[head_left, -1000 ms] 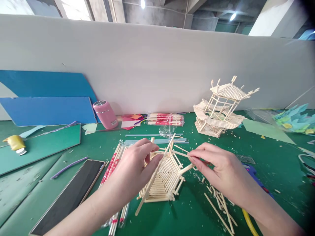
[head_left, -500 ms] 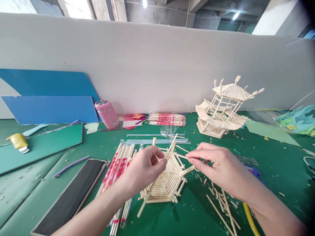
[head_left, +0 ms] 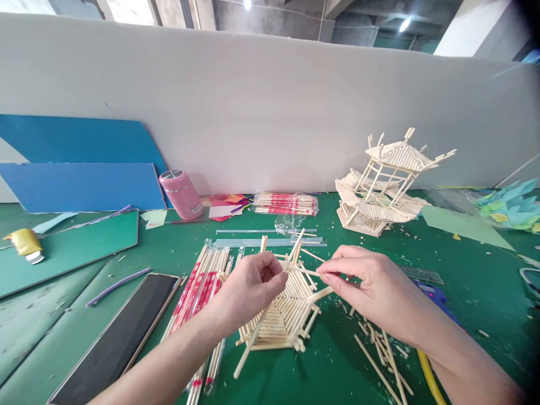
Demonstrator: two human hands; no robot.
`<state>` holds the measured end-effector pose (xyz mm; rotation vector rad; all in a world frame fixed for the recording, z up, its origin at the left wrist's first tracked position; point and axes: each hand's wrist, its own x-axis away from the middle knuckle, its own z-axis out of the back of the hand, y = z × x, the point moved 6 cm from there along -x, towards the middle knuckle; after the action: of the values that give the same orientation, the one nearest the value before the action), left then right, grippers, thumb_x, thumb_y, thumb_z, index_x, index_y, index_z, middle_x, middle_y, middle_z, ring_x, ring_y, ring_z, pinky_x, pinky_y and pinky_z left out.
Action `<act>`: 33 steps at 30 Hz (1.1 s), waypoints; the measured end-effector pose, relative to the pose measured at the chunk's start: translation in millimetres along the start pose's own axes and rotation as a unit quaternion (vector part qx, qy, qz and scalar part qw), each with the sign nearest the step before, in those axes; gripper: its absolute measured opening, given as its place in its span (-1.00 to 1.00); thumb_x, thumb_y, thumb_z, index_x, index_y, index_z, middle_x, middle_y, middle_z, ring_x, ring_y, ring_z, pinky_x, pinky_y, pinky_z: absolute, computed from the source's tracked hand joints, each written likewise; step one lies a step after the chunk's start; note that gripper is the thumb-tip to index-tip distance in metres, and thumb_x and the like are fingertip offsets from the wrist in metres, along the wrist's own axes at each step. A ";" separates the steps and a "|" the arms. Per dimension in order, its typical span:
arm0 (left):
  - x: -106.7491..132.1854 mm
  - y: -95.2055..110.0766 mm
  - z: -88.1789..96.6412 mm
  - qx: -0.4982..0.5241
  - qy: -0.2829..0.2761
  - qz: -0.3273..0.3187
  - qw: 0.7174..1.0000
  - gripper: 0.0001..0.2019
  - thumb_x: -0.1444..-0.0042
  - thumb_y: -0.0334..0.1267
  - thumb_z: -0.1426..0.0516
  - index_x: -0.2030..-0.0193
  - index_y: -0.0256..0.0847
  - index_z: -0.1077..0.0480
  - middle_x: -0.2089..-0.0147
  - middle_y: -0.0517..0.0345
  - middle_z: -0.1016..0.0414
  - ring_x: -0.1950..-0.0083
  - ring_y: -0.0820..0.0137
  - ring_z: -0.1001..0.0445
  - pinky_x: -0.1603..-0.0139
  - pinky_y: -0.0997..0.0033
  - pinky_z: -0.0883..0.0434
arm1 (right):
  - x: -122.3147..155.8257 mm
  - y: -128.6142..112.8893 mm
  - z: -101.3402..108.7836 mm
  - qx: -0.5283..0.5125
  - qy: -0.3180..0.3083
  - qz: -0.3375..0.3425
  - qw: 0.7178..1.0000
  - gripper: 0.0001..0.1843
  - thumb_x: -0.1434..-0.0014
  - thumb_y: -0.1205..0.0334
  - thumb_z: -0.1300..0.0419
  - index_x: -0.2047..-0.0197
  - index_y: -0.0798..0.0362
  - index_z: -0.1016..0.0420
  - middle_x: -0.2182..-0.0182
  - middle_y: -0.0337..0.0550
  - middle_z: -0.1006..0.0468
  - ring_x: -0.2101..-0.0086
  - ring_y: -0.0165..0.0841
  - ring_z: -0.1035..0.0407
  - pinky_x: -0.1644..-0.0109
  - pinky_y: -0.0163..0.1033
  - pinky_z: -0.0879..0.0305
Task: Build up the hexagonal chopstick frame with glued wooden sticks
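My left hand point(head_left: 257, 284) is closed in a pinch around a long wooden stick point(head_left: 248, 349) that slants over a small stick-built roof point(head_left: 274, 326). From the right, my right hand point(head_left: 358, 278) pinches a thinner wooden stick point(head_left: 306, 270); its far end meets the long stick close to my left fingertips. Whether the two sticks are glued together cannot be seen. Beneath both hands the roof, made of rows of sticks in a many-sided shape, rests on the green table. My left hand covers part of its left side.
A larger stick pavilion point(head_left: 379, 191) stands at the back right. Wrapped stick bundles point(head_left: 202, 287) and a phone point(head_left: 122, 332) lie to the left. Cut stick pieces point(head_left: 382, 354) and a blue tool point(head_left: 434, 298) are at the right. A pink canister point(head_left: 182, 194) stands at the back.
Both hands hold nearly the same pose. The thin stick has tilted slightly, and my right hand has shifted a little left. The view has moved slightly.
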<state>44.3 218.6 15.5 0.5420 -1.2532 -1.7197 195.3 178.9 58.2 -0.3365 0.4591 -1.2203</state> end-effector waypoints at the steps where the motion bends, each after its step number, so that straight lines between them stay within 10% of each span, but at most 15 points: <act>1: 0.0 0.0 0.1 0.000 0.000 0.000 1.000 -0.88 -0.03 -0.31 0.00 0.49 -0.26 -0.22 0.57 0.32 -0.13 0.55 0.56 -0.07 0.59 0.52 -0.04 | -0.1 -0.1 0.0 0.000 0.002 0.001 1.000 -0.78 -0.14 0.30 -0.03 0.38 -0.08 -0.49 0.49 -0.29 -0.41 0.44 -0.44 -0.29 0.44 -0.31 -0.15; 33: 0.2 3.1 -0.1 -0.026 -0.022 0.000 0.999 -0.83 -0.06 -0.25 0.00 0.51 -0.24 -0.21 0.60 0.36 -0.07 0.58 0.57 0.01 0.62 0.53 0.01 | -14.9 8.3 -0.2 -0.045 -0.085 -0.020 0.995 -0.78 -0.07 0.29 -0.07 0.34 -0.05 -0.55 0.46 -0.27 -0.48 0.53 -0.47 -0.28 0.50 -0.32 -0.09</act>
<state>45.6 218.1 18.3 0.4762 -1.2346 -1.7674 198.0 195.7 56.3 -0.5246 0.3632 -1.2000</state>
